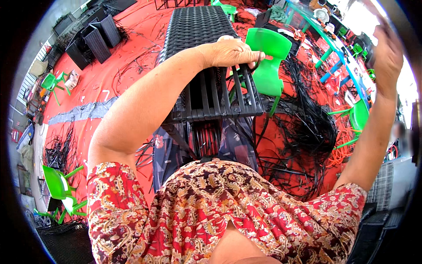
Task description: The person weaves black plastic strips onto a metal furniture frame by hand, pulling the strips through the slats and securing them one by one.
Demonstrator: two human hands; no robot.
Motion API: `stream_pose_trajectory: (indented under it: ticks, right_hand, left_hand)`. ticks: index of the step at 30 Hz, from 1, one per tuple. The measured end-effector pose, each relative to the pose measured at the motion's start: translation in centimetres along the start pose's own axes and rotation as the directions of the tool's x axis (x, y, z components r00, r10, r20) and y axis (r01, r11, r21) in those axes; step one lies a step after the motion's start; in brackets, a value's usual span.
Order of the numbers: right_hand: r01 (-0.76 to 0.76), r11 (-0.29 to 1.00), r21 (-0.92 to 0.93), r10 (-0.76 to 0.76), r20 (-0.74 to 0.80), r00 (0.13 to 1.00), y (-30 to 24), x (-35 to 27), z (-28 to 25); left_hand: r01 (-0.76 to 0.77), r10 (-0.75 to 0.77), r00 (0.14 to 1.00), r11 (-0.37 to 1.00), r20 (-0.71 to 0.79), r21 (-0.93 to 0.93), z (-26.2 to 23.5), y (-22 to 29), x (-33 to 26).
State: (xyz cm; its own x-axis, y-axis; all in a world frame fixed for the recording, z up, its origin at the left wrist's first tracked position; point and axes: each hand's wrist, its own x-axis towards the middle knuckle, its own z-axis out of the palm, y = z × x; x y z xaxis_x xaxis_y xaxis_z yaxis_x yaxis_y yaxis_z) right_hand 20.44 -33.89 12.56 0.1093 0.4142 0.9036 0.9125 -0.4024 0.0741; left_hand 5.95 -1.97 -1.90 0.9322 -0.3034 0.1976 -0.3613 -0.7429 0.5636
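Observation:
A black woven wicker furniture piece (198, 27) stands in front of me, its near end an open frame of wrapped black bars (211, 99) over my knees. My left hand (233, 52) reaches across the top of this end. Its fingers are curled and the thumb points right, pinched on a black strip (258, 66) at the frame's right corner. Raised high at the far right, my right hand (387, 55) is away from the furniture. Its fingers are smeared by motion and bright light, so what it may hold cannot be made out.
A green plastic chair (269, 61) stands just beyond the frame. Loose black strips (307, 119) lie heaped on the red floor covering (140, 26). More green chairs (55, 182) stand at the left and right. Dark woven pieces (96, 42) are at the far left, a blue-edged table (327, 39) at the far right.

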Motion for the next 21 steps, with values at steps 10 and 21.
stream_pose_trajectory:
  ticks: [10,21]
  right_hand:
    - [0.279,0.96,0.0,-0.272,0.214,0.938,-9.4,-6.1,7.7]
    - [-0.25,0.929,0.272,0.139,0.368,0.919,0.1,-12.5,12.1]
  left_hand:
    - [-0.459,0.181,0.884,0.155,-0.431,-0.875,-5.3,4.3,-3.7]
    - [-0.467,-0.472,0.705,0.253,-0.53,-0.847,-5.1,3.9,-6.3]
